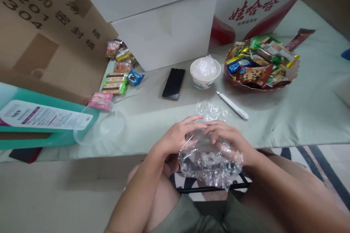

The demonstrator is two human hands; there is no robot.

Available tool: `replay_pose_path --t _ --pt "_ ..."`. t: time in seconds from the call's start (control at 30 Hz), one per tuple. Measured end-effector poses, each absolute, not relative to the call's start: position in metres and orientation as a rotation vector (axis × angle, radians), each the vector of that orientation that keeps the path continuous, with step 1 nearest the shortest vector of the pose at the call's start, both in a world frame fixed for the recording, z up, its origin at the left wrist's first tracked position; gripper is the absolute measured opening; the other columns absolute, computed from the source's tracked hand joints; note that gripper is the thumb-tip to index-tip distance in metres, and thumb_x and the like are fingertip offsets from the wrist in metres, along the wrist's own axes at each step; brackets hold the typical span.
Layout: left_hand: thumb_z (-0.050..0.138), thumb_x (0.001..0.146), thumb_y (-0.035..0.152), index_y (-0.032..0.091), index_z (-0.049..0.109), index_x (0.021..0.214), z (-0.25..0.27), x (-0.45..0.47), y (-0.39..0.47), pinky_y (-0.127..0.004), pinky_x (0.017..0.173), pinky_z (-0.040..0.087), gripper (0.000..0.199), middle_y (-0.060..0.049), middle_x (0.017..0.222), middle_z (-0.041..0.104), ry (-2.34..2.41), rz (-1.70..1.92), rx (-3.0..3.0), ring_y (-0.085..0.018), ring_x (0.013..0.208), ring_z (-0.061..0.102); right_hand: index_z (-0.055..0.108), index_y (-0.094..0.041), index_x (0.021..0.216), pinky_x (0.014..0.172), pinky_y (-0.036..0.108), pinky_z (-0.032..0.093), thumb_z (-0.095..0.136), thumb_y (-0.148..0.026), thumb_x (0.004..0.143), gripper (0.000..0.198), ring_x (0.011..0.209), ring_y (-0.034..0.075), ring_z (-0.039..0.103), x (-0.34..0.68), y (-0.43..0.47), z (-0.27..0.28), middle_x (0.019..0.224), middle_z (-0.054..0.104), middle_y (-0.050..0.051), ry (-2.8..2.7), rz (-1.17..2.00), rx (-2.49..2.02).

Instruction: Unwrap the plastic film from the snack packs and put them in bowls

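Crinkled clear plastic film [210, 169] hangs between my two hands over the table's front edge, above my lap. My left hand [180, 134] grips its left side, the fingers reaching across the top. From the right, my right hand [229, 138] holds it with bent fingers, its fingertips close to those of the left. Part of the right hand shows through the film. Just beyond the fingers, more crumpled clear film [210, 108] lies on the cloth. Whether anything sits inside the held film, I cannot tell.
Behind the hands stand a phone [174, 83], a paper bowl [203, 83] with crumpled clear plastic, a slim white tool [233, 106] and a snack basket [262, 86]. To the left are a clear round lid [109, 127], a green jug [54, 116], wrapped snacks [115, 83]; cartons [169, 29] stand behind.
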State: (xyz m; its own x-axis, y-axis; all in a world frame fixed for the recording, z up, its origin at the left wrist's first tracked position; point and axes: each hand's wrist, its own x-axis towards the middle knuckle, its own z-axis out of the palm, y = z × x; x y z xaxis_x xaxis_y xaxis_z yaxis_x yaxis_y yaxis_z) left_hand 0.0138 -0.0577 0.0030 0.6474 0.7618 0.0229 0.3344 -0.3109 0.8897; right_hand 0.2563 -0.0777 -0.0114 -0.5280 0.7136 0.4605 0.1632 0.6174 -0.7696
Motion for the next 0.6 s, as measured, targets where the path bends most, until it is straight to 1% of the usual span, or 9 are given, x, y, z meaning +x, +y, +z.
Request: replay_pose_path --t 0.03,0.07,0.13,0.17,0.27,0.37,0.5,0.57,0.6 --pt "0.068 0.088 0.021 0.024 0.072 0.112 0.002 0.017 -0.056 -0.036 0.092 0.055 0.025 -0.01 0.135 0.068 0.881 0.539 1.955 -0.023 0.118 0.066 0.06 -0.026 0.094 0.103 0.044 0.052 0.058 -0.026 0.093 0.003 0.119 0.023 0.068 0.258 -0.077 -0.012 0.105 0.076 0.003 -2.054 0.871 -0.689" --pt "0.066 0.091 0.023 0.022 0.074 0.102 0.001 0.018 -0.054 -0.035 0.091 0.055 0.014 -0.009 0.118 0.075 0.907 0.517 1.993 -0.022 0.108 0.069 0.061 -0.026 0.095 0.103 0.044 0.052 0.059 -0.026 0.093 0.003 0.118 0.023 0.068 0.26 -0.077 -0.013 0.104 0.076 0.003 -2.071 0.864 -0.701" --pt "0.063 0.093 0.023 0.02 0.075 0.086 -0.001 0.019 -0.05 -0.031 0.084 0.054 0.014 -0.006 0.093 0.077 0.976 0.482 2.03 -0.018 0.088 0.071 0.065 -0.026 0.095 0.101 0.044 0.053 0.06 -0.026 0.093 0.005 0.116 0.023 0.069 0.264 -0.076 -0.013 0.099 0.077 0.002 -2.08 0.832 -0.756" --pt "0.065 0.092 0.023 0.02 0.076 0.082 -0.001 0.018 -0.049 -0.03 0.08 0.053 0.015 -0.005 0.089 0.077 1.006 0.475 2.034 -0.018 0.084 0.071 0.067 -0.026 0.092 0.099 0.044 0.054 0.06 -0.025 0.094 0.007 0.113 0.023 0.07 0.266 -0.075 -0.014 0.096 0.077 0.002 -2.068 0.81 -0.799" --pt "0.074 0.082 0.022 0.023 0.079 0.081 0.0 0.017 -0.047 -0.026 0.07 0.051 0.005 -0.006 0.102 0.078 1.066 0.523 1.986 -0.014 0.071 0.066 0.071 -0.024 0.086 0.093 0.046 0.057 0.056 -0.024 0.095 0.018 0.103 0.024 0.073 0.273 -0.072 -0.016 0.089 0.078 0.004 -1.989 0.746 -0.982" --pt "0.079 0.077 0.028 0.024 0.082 0.084 0.004 0.018 -0.048 -0.023 0.055 0.042 0.009 -0.007 0.105 0.077 1.067 0.564 1.857 -0.006 0.051 0.047 0.071 -0.023 0.076 0.087 0.045 0.059 0.057 -0.026 0.094 0.023 0.094 0.025 0.073 0.276 -0.069 -0.017 0.088 0.078 0.006 -1.927 0.711 -1.185" --pt "0.08 0.075 0.031 0.023 0.082 0.085 0.008 0.025 -0.048 -0.022 0.051 0.036 0.014 -0.007 0.094 0.076 1.046 0.621 1.704 -0.006 0.049 0.038 0.069 -0.022 0.066 0.081 0.044 0.057 0.056 -0.028 0.092 0.03 0.084 0.023 0.071 0.272 -0.07 -0.013 0.085 0.077 0.007 -1.904 0.704 -1.301" --pt "0.08 0.073 0.029 0.023 0.082 0.087 0.007 0.028 -0.049 -0.023 0.051 0.036 0.015 -0.007 0.097 0.076 1.035 0.638 1.691 -0.006 0.051 0.04 0.07 -0.022 0.067 0.078 0.043 0.057 0.056 -0.03 0.092 0.03 0.082 0.023 0.071 0.269 -0.071 -0.012 0.085 0.077 0.007 -1.849 0.704 -1.319" --pt "0.078 0.075 0.029 0.022 0.081 0.084 0.006 0.029 -0.049 -0.023 0.052 0.036 0.011 -0.007 0.097 0.076 1.033 0.646 1.689 -0.007 0.053 0.043 0.07 -0.023 0.067 0.077 0.042 0.057 0.057 -0.031 0.093 0.03 0.082 0.023 0.072 0.267 -0.072 -0.012 0.084 0.077 0.007 -1.812 0.714 -1.328"
